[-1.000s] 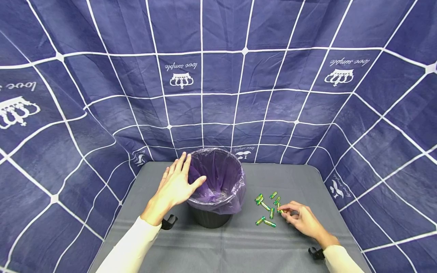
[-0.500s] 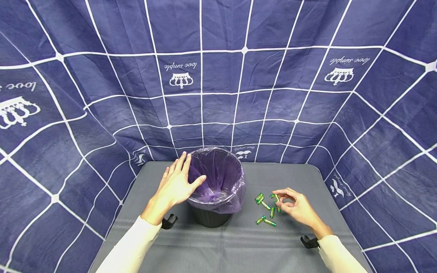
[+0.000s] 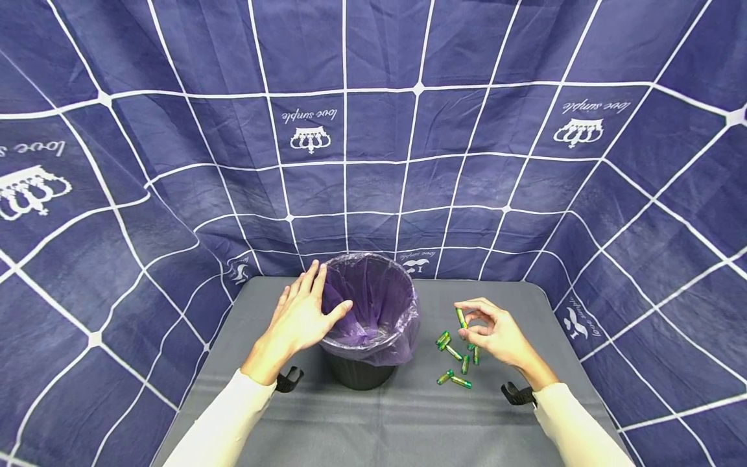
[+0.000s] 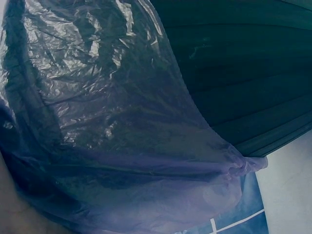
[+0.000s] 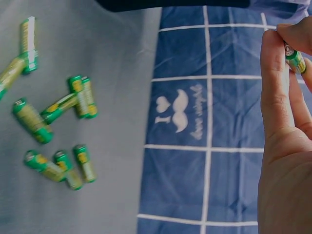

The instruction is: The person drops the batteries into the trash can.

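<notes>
A small black bin (image 3: 358, 373) lined with a purple plastic bag (image 3: 373, 305) stands on the grey table (image 3: 403, 421). My left hand (image 3: 303, 318) rests flat against the bin's left rim, fingers straight, thumb on the bag. The left wrist view shows only the crinkled bag (image 4: 117, 136) up close. My right hand (image 3: 487, 334) is raised above the table right of the bin and pinches one green battery (image 3: 461, 317) between thumb and fingers; its tip shows in the right wrist view (image 5: 295, 58). Several green batteries (image 3: 454, 363) lie loose on the table below that hand (image 5: 53, 126).
A dark blue cloth with a white grid and crown prints (image 3: 309, 136) hangs behind and at both sides of the table. Black wrist straps (image 3: 288, 379) sit on both white sleeves. Bare grey table surface lies in front of the bin.
My right hand picked one battery out of the pile and lifted it up and to the left, toward the bin. The left hand stayed on the rim.
</notes>
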A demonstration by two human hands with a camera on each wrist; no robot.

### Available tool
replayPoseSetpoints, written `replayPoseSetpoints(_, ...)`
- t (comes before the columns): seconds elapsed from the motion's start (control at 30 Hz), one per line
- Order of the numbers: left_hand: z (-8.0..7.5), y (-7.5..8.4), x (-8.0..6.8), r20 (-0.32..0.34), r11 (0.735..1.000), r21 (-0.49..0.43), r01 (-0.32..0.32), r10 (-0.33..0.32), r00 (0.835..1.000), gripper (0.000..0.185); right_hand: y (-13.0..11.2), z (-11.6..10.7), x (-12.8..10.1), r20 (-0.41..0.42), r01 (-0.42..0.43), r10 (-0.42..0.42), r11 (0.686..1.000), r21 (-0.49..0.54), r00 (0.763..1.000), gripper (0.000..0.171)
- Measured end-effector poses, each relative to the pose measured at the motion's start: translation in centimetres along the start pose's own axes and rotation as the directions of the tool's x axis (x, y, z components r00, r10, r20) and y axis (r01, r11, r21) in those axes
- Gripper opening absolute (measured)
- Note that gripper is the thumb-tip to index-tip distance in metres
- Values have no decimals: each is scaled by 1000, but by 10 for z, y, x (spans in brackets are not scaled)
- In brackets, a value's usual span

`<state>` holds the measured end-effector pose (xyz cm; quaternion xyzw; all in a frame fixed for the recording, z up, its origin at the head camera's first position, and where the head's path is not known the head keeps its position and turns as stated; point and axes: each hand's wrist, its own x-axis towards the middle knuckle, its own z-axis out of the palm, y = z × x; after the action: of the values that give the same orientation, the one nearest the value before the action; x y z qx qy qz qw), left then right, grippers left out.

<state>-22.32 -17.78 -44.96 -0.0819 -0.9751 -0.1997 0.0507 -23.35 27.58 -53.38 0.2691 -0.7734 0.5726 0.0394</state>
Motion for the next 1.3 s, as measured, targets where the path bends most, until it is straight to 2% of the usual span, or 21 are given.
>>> replayPoseSetpoints(0.33, 0, -1, -1, -8, 1000, 8, 28, -28, 1000, 112, -26, 4, 36, 1, 99, -99, 995, 27, 995, 57)
replayPoseSetpoints(0.6, -1, 1, 0, -13, 1000, 6, 30, -30, 999, 111, -44, 6, 65, 8, 136, -136, 991, 13, 991, 56)
replayPoseSetpoints(0.97, 1, 0, -2, -15, 1000, 0, 28, -28, 999, 111, -75, 19, 100, 9, 161, -161, 977, -139, 987, 49)
replayPoseSetpoints(1.3, 1, 0, -2, -17, 1000, -17, 26, -26, 1000, 111, -98, 34, 133, 39, 152, -147, 938, -311, 988, 44)
